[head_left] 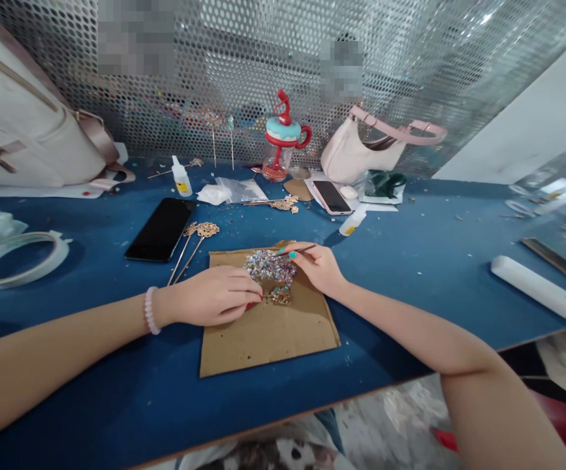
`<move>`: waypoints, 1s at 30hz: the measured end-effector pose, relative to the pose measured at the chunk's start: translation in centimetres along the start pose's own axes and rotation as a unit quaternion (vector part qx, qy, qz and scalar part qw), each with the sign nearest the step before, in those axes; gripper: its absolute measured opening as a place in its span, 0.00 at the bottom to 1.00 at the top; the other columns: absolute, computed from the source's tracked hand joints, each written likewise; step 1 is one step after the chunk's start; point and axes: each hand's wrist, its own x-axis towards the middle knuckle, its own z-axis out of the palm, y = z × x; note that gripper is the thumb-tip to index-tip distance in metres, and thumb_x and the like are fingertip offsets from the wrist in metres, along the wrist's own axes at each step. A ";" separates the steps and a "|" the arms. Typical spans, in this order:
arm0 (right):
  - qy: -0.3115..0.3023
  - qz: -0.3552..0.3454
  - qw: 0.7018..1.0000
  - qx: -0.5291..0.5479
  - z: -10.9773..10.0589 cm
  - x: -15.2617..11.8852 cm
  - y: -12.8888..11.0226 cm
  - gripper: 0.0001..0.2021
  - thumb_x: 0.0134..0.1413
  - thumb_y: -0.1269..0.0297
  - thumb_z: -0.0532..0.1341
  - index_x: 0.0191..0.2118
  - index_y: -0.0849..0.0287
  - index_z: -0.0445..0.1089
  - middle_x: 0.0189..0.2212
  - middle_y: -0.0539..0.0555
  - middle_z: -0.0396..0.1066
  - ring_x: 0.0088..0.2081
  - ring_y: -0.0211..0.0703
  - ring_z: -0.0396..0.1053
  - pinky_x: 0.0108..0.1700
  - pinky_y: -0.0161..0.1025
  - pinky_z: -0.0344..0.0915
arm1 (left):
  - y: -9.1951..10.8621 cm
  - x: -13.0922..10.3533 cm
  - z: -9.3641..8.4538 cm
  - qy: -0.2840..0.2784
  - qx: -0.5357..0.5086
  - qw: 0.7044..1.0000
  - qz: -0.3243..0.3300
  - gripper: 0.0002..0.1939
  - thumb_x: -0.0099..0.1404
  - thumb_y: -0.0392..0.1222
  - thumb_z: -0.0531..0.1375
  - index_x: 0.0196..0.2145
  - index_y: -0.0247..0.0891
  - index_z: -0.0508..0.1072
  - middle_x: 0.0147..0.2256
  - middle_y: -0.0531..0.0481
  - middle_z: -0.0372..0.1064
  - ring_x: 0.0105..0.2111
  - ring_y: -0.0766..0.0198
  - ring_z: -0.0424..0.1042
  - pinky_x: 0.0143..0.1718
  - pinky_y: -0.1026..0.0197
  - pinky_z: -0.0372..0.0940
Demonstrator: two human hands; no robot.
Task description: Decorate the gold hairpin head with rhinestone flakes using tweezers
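A square of brown cardboard (267, 339) lies on the blue table with a pile of small glittering rhinestones (270, 267) on it. My right hand (319, 267) pinches dark tweezers (302, 251) whose tips reach toward the stones. With closed fingers my left hand (219, 295) rests on the cardboard's left part, gripping the thin stem of a gold hairpin. The openwork head of that hairpin (281, 297) sits just below the stones and carries some bluish stones. Most of its stem is hidden under my left hand. Two more gold hairpins (207, 230) lie beyond my left wrist.
Behind the cardboard are a black tablet or phone (161, 230), glue bottles (181, 176), a red-lidded cup (279, 147), another phone (330, 197) and a pink handbag (361, 153). Tape (18, 260) lies left; a white bar-like object (537, 287) lies right. A perforated metal screen (248, 72) stands behind.
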 end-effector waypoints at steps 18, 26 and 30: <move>-0.003 -0.008 1.000 -0.009 -0.4 0.2 0.1 0.15 0.67 0.54 0.60 0.50 0.61 0.71 0.48 0.56 0.73 0.47 0.43 0.73 0.51 0.47 0.74 | 0.0 0.2 0.0 0.017 -0.009 1.000 0.000 0.13 0.72 0.34 0.52 0.44 0.34 0.76 0.43 0.43 0.80 0.40 0.59 0.77 0.42 0.57 0.74; -0.015 -0.007 1.000 0.001 -0.3 0.2 -0.1 0.15 0.67 0.55 0.60 0.50 0.61 0.71 0.48 0.56 0.73 0.47 0.43 0.73 0.50 0.47 0.74 | -0.1 0.2 0.0 0.010 -0.012 1.000 0.006 0.12 0.72 0.33 0.53 0.45 0.35 0.76 0.43 0.43 0.80 0.40 0.59 0.76 0.43 0.57 0.74; -0.021 -0.010 1.000 0.014 -0.3 0.2 -0.1 0.15 0.67 0.55 0.60 0.49 0.61 0.71 0.47 0.56 0.73 0.45 0.42 0.73 0.49 0.46 0.74 | 0.0 0.2 -0.1 0.001 -0.011 1.000 0.010 0.12 0.71 0.33 0.53 0.44 0.34 0.76 0.44 0.43 0.80 0.39 0.59 0.76 0.42 0.56 0.74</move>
